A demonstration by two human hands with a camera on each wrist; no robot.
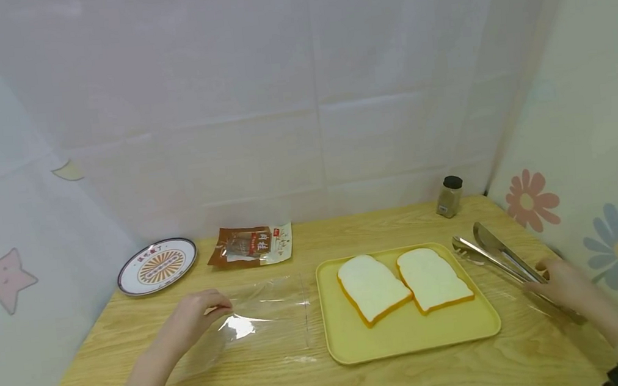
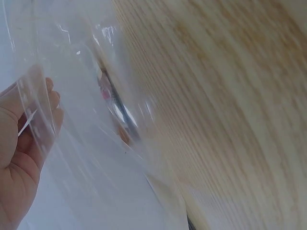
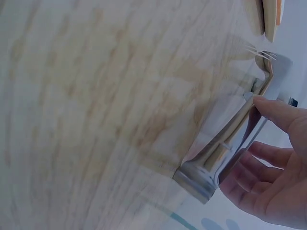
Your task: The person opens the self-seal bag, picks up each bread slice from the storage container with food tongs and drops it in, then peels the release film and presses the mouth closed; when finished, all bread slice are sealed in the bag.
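My left hand [image 1: 195, 316] pinches the edge of a clear plastic bag [image 1: 275, 312] at its left end. The see-through bag stretches over the table towards the tray; in the left wrist view its film [image 2: 91, 158] passes across the fingers. At the right, my right hand [image 1: 565, 284] holds metal tongs [image 1: 505, 261] around their arms. Close up in the right wrist view, the thumb presses one arm of the tongs [image 3: 230, 139] while the fingers curl at the other side. The tongs' tips point to the back, spread apart.
A yellow tray [image 1: 410, 340] bears two bread slices [image 1: 375, 288], side by side. Behind the bag lies a brown-and-white packet [image 1: 250, 246], with a decorated plate [image 1: 158, 266] left of it. A black-lidded jar [image 1: 449, 197] stands at the back right, near the cloth-covered walls [image 1: 311, 94].
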